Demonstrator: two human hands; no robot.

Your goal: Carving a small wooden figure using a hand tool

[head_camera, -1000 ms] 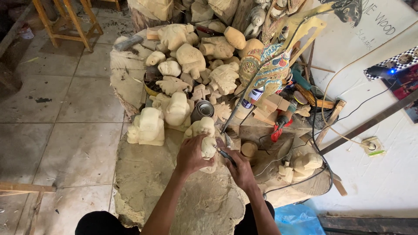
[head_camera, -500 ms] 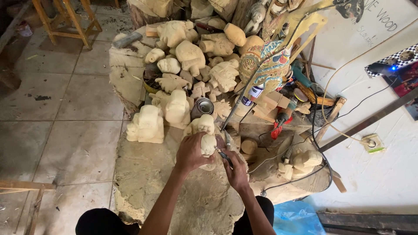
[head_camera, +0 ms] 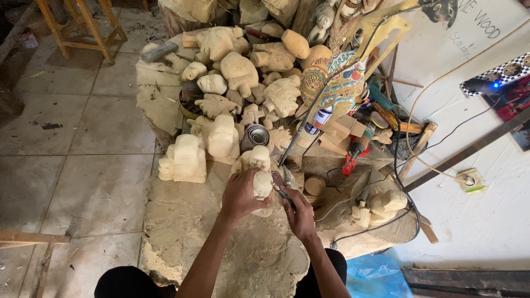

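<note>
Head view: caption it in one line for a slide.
Left hand steadies a pale wood carving while the right hand works it with a tool on a stump.

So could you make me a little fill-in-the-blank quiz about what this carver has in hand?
1. The left hand grips a pale ____ figure.
2. The right hand holds a slim metal ____ against that figure.
3. Both hands work above a big rough wooden ____.
4. The floor beside it is laid with ____.

Missing words: wooden; tool; block; tiles
</note>
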